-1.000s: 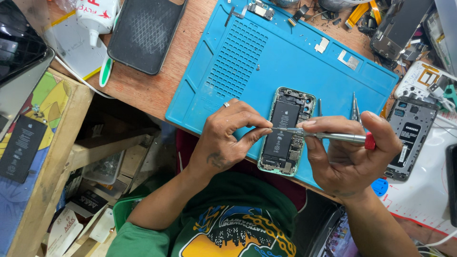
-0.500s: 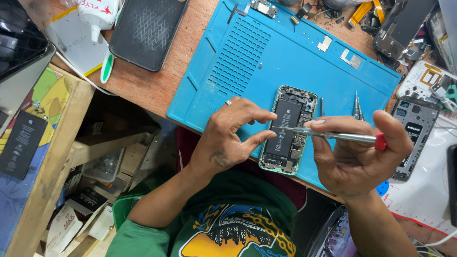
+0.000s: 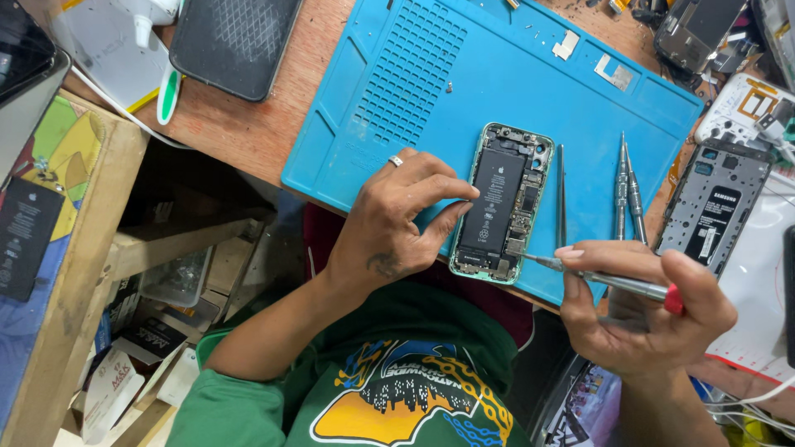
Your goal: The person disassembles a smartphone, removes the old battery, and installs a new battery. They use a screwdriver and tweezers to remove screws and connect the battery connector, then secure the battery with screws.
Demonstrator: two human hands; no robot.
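An opened phone [image 3: 503, 203] with a black battery and green frame lies on a blue work mat [image 3: 464, 74], near the mat's front edge. My left hand [image 3: 397, 219], a ring on one finger, rests on the mat and pinches the phone's left edge between thumb and forefinger. My right hand [image 3: 654, 319] grips a slim metal screwdriver [image 3: 613, 283] with a red end cap. Its tip touches the phone's lower right corner.
A thin metal pick [image 3: 561, 194] and two spare screwdrivers [image 3: 627, 190] lie on the mat right of the phone. Another opened phone [image 3: 712, 207] sits further right. Small metal plates [image 3: 613, 73] lie at the mat's far side. A dark case [image 3: 236, 37] and a wooden shelf [image 3: 74, 273] are on the left.
The screwdriver tip has shifted from the phone's middle down to its lower right corner as my right hand drew back. My left hand keeps its hold on the phone.
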